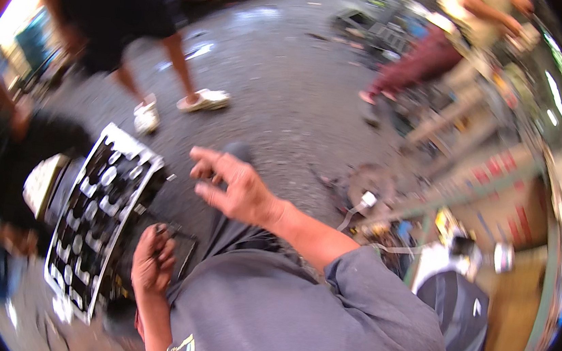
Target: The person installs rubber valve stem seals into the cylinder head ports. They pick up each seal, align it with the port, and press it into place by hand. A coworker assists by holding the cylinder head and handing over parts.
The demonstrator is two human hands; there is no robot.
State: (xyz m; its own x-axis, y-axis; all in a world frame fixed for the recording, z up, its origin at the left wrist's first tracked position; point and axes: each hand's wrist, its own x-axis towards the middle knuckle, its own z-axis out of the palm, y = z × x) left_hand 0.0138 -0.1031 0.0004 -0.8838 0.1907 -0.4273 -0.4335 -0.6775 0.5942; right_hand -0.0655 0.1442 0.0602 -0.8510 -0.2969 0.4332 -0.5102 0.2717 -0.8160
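To the left stands a cylinder head (pixel 132 147), a long metal engine part with a pale rim and many dark round and oval openings. Just right of it is my left hand (pixel 152 261), its fingers curled closed. A small dark bit shows at its fingertips, too unclear to name. My right hand (pixel 242 188) hangs in the air beyond my lap, thumb and forefinger stretched out and apart, with nothing held. It points toward the far end of the cylinder head without touching it.
A person in dark shorts (pixel 123 11) stands far left; another person's hand (pixel 20 242) is beside the cylinder head. A third person in dark red trousers (pixel 419 63) is far right. A wooden box (pixel 510 206), a dark bag (pixel 451 317) and a white cable (pixel 396 248) lie right.
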